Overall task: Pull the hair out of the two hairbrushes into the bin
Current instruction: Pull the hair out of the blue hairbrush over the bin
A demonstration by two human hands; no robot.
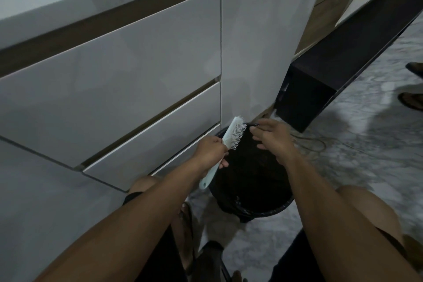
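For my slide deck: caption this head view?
Left hand grips pale hairbrush over black bin; right hand reaches toward bristles.

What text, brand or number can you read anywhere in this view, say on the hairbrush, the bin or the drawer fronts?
None: no text is readable in this view.
Pale green hairbrush, held by the left hand: no mark shows on its back or handle.
Black bin with its black liner: no label visible.
White drawer fronts: plain, no lettering.
Right hand over the bin: nothing with print on it.
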